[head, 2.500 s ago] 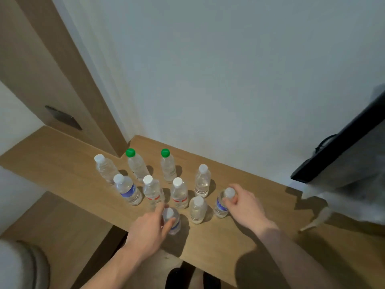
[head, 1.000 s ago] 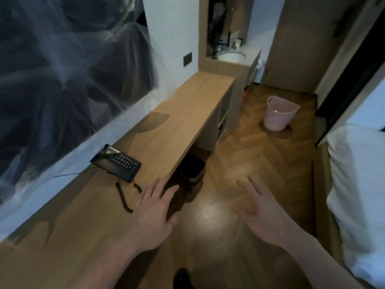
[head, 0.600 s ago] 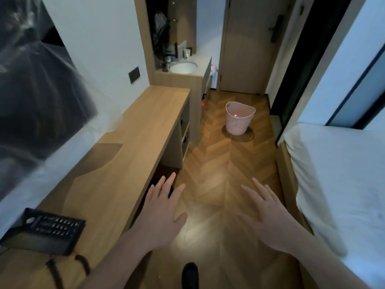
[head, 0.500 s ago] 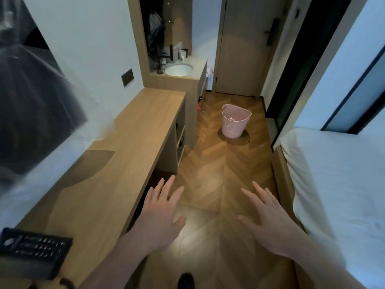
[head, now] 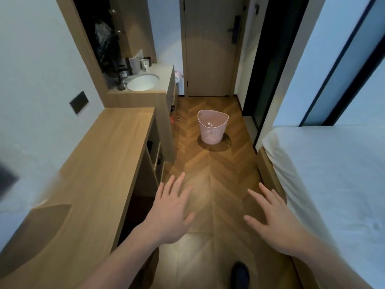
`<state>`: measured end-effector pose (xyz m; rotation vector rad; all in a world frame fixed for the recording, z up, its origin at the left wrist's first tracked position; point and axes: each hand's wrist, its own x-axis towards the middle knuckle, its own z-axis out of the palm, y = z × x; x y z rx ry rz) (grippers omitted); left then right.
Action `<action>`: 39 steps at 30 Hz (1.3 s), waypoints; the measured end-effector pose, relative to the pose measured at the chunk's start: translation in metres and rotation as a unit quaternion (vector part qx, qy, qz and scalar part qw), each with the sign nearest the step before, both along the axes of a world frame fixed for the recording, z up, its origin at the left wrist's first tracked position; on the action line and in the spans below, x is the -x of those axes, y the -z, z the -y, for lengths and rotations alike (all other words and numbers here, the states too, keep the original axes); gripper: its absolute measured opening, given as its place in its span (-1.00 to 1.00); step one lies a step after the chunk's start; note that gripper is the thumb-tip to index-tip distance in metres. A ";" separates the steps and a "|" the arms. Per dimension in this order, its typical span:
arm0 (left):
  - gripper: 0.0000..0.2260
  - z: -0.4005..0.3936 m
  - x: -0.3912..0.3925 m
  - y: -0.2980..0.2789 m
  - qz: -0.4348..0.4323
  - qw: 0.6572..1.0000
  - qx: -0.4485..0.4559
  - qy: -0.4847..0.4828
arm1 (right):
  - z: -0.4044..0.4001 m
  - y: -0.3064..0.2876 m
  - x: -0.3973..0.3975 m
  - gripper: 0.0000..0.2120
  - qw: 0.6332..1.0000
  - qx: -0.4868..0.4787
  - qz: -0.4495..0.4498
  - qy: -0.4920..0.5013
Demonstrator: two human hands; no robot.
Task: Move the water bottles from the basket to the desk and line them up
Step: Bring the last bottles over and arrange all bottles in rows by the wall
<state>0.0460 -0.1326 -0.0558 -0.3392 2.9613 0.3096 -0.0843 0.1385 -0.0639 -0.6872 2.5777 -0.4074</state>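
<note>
Facing the basket (head: 213, 130) well ahead on the floor, both hands, left (head: 171, 213) and right (head: 275, 220), were spread empty; one bottle (head: 210, 124) showed inside, best gripped by its body.

Dim, bluish light, a warm glare patch on the floor (head: 208, 197); edges bend and smear with motion blur.
</note>
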 end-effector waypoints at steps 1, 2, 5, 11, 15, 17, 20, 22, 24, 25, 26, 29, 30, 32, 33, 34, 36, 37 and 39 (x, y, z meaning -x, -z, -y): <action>-0.35 0.002 0.018 0.003 -0.003 1.000 -0.001 0.003 | 0.002 0.003 0.016 -0.25 1.000 0.001 0.001 0.005; -0.35 0.003 0.037 0.005 -0.004 1.000 -0.003 0.005 | 0.004 0.007 0.032 -0.25 1.000 0.001 0.002 0.008; -0.34 0.009 0.095 0.013 -0.008 1.000 -0.004 0.006 | 0.012 0.016 0.084 -0.25 1.000 0.011 -0.008 0.009; -0.35 0.028 0.215 0.019 -0.006 1.000 0.001 -0.022 | 0.031 0.019 0.204 -0.25 1.000 0.009 -0.003 -0.003; -0.34 0.039 0.287 0.013 0.005 0.998 -0.010 -0.058 | 0.043 0.011 0.289 -0.24 0.999 0.000 0.004 -0.031; -0.34 0.045 0.316 0.012 0.006 0.997 -0.016 -0.076 | 0.053 0.009 0.328 -0.25 0.999 -0.005 0.005 -0.043; -0.35 0.058 0.350 0.007 0.016 0.996 -0.017 -0.092 | 0.075 0.004 0.375 -0.26 0.998 0.003 0.002 -0.067; -0.34 0.072 0.376 0.005 0.023 0.994 -0.019 -0.106 | 0.096 0.001 0.407 -0.26 0.997 0.012 0.006 -0.081; -0.33 0.093 0.402 0.007 0.022 0.993 -0.015 -0.113 | 0.118 0.001 0.438 -0.26 0.996 0.016 0.010 -0.092; -0.33 0.104 0.415 0.009 0.018 0.993 -0.013 -0.115 | 0.129 0.002 0.454 -0.26 0.995 0.016 0.011 -0.096; -0.32 0.116 0.428 0.011 0.015 0.993 -0.013 -0.116 | 0.140 0.005 0.469 -0.26 0.995 0.018 0.010 -0.096; -0.33 0.150 0.474 0.021 0.005 0.994 -0.013 -0.109 | 0.171 0.012 0.514 -0.25 0.996 0.013 0.007 -0.090; -0.33 0.161 0.491 0.023 0.003 0.994 -0.014 -0.107 | 0.180 0.014 0.529 -0.25 0.996 0.010 0.007 -0.085; -0.34 0.183 0.525 0.025 0.007 0.994 -0.022 -0.104 | 0.198 0.016 0.558 -0.25 0.997 -0.001 0.011 -0.072; -0.34 0.194 0.542 0.025 0.010 0.995 -0.026 -0.099 | 0.206 0.015 0.572 -0.25 0.998 -0.007 0.015 -0.065; -0.35 0.203 0.560 0.023 0.013 0.995 -0.027 -0.091 | 0.213 0.015 0.586 -0.24 0.998 -0.010 0.019 -0.056; -0.35 0.223 0.598 0.023 0.016 0.997 -0.022 -0.071 | 0.227 0.018 0.613 -0.23 0.999 -0.014 0.022 -0.035; -0.34 0.232 0.617 0.023 0.013 0.998 -0.019 -0.063 | 0.233 0.022 0.626 -0.23 0.999 -0.016 0.022 -0.024; -0.34 0.245 0.652 0.026 0.013 0.999 -0.015 -0.039 | 0.241 0.026 0.650 -0.22 0.999 -0.024 0.028 -0.008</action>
